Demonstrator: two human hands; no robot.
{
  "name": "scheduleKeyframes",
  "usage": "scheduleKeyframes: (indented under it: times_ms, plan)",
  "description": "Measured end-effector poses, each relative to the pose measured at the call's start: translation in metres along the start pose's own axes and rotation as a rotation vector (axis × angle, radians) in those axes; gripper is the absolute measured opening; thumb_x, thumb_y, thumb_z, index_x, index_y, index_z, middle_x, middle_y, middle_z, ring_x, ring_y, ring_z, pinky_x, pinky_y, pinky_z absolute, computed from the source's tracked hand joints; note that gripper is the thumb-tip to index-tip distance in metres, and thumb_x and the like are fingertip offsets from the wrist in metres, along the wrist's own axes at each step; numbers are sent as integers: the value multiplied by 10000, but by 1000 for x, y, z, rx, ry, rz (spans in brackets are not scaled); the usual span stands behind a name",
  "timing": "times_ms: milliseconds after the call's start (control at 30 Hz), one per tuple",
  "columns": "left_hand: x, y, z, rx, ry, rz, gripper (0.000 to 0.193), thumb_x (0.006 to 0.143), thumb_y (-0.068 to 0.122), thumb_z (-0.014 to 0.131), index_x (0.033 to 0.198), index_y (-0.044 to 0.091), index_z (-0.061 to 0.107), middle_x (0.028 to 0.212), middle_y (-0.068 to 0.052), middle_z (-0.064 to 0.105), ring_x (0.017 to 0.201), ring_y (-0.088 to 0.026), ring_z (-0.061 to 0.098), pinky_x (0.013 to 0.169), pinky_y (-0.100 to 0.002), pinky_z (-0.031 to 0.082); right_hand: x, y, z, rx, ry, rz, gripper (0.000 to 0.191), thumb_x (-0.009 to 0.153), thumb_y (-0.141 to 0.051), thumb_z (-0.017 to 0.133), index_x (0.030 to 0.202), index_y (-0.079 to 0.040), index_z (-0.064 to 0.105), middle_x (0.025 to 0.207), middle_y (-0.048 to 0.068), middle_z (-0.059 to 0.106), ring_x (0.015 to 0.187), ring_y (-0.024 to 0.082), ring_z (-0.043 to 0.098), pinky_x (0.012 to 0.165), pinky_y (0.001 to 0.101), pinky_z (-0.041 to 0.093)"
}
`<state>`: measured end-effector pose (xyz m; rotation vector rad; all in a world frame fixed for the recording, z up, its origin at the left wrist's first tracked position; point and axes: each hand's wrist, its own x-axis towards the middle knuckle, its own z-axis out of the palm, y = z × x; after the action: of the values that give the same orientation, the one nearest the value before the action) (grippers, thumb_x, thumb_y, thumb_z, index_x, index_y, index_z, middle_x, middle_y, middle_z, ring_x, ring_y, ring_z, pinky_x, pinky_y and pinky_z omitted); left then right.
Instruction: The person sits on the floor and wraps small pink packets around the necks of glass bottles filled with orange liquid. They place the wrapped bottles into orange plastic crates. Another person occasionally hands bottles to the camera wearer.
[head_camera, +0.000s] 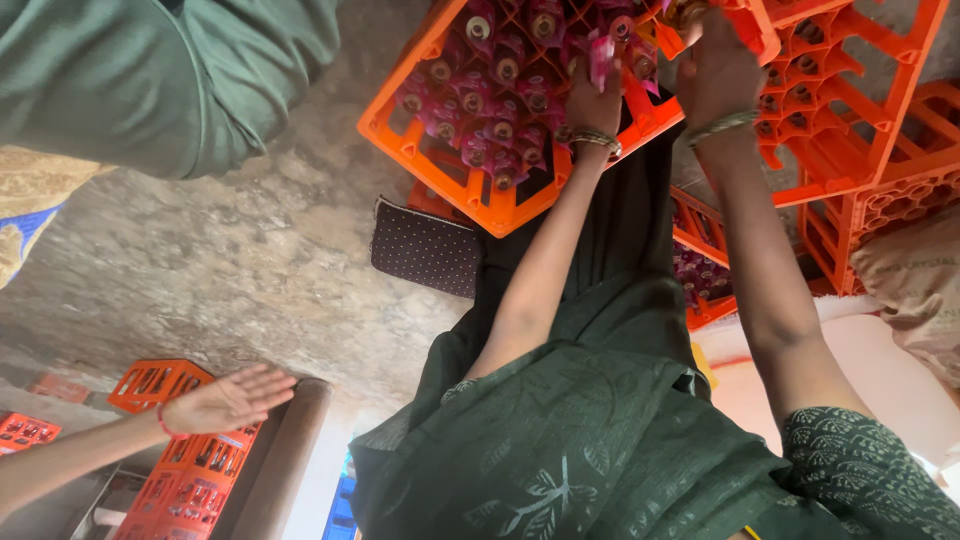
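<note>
Reaching up toward twelve o'clock, both of the person's bare hands meet at an orange crate (400, 135) packed with magenta-wrapped bottles (500, 95) standing in its cells. In this view the left hand (594, 100) sits at about one o'clock, a beaded bangle (596, 140) on its wrist; its fingers are narrow, closed round a small pink piece (602, 58) just above the bottle tops, though what that piece is stays too blurred to tell. The right hand (716, 75) lies just beside it, a little further toward one o'clock, wearing a thin bracelet (722, 125); its fingers curl over the crate's far corner, but whether they clasp anything is hidden, so I cannot tell its grip. Both forearms run down toward five and six o'clock into dark green patterned sleeves (860, 470).

An empty orange crate (850, 110) stands at two o'clock, touching the full one, with more orange crates stacked toward three o'clock. A dark dotted cloth (425, 250) lies at the centre, under the full crate's near edge. At eight o'clock another person's hand (232, 400) is spread flat and wide above a stack of orange crates (190, 480). A grey-green garment (170, 80) of a further person fills ten to eleven o'clock. Rough stone floor (230, 270) lies between
</note>
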<state>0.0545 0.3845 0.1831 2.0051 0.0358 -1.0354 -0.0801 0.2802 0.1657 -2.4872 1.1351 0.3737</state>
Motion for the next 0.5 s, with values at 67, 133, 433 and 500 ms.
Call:
scheduleKeyframes:
  times_ms: [67, 133, 433, 500]
  plan:
    - [0, 0, -2, -504, -173, 32, 366, 1045, 308, 567, 1231, -1, 626, 953, -172, 789, 759, -302, 770, 635, -405, 624, 1, 3, -26, 304, -50, -77, 292, 1051, -151, 720, 1272, -25, 578, 1075, 114, 761, 919, 272, 773, 705, 388, 601]
    - [0, 0, -3, -663, -348, -19, 383, 986, 332, 616, 1196, 12, 646, 990, -130, 795, 826, -247, 803, 721, -378, 637, 5, -1, -40, 462, -97, -93, 264, 1100, -181, 726, 1279, -22, 614, 1083, 114, 769, 937, 243, 778, 736, 354, 615]
    - [-8, 6, 1, -630, -226, -90, 526, 761, 417, 873, 1101, 60, 691, 978, -119, 769, 837, -206, 788, 759, -361, 678, 15, -5, -17, 934, -118, -17, 183, 1092, -153, 786, 1105, -1, 683, 1006, 127, 766, 879, 181, 774, 751, 289, 644]
    - [-7, 2, 0, -639, -245, -118, 536, 758, 447, 876, 1089, 64, 700, 968, -117, 766, 831, -198, 780, 752, -359, 673, 16, 0, -15, 878, -84, 19, 136, 1084, -93, 804, 1067, 18, 727, 971, 146, 772, 834, 213, 748, 720, 309, 614]
